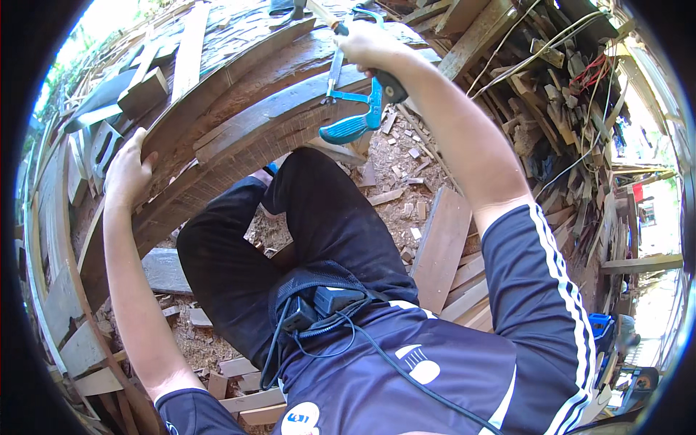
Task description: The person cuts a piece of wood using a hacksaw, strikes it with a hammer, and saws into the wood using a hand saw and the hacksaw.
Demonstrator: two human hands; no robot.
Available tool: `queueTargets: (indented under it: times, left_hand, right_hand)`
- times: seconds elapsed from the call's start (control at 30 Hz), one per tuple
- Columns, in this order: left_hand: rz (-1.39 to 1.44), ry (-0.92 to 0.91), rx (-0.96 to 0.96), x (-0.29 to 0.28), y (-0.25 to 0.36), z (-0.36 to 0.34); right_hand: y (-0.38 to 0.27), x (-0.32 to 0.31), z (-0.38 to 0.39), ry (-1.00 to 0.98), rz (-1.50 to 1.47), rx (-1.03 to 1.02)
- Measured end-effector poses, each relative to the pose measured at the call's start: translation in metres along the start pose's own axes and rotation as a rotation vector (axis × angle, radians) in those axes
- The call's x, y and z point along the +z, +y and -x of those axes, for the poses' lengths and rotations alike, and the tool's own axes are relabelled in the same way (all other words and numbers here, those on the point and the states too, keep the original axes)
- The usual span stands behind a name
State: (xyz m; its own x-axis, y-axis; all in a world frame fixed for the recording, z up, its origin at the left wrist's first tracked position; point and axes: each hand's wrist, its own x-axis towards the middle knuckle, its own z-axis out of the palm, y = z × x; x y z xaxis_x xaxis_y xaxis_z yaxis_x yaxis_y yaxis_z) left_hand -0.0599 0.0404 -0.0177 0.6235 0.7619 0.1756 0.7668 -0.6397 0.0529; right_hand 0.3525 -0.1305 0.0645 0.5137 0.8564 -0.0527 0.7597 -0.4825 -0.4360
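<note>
Black-handled tool [392, 88]: in my right hand [371, 48], fist closed round it, above the desk [268, 109]. Blue hacksaw [352, 129]: just beneath. Left hand [129, 172]: half-open, fingers against the desk's timber. Step, I judge: handling the tool; next move calls for clearing the hacksaw frame. Loose plank [444, 246]: lower right.

The left arm [132, 290] is pointing forward, nearly straight, with the left grip [127, 172] lying ahead of it, thumb standing apart from the fingers. The right arm [464, 134] is slanting inward, and the right grip [368, 47] is holding its fingers curled.
</note>
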Motion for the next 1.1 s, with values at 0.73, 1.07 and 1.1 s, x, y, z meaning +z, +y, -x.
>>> queueTargets:
  times: [0.73,1.07,1.1]
  left_hand:
    - [0.024,-0.073,-0.036,-0.008,0.003,-0.003]
    - [-0.004,-0.007,-0.006,-0.007,0.003,-0.004]
    - [0.005,0.001,0.007,-0.007,0.004,-0.004]
  right_hand:
    - [-0.016,-0.015,0.026,0.142,-0.062,-0.166]
    - [-0.022,0.023,0.032,0.089,-0.109,-0.166]
    - [-0.023,0.025,0.037,-0.123,-0.007,-0.068]
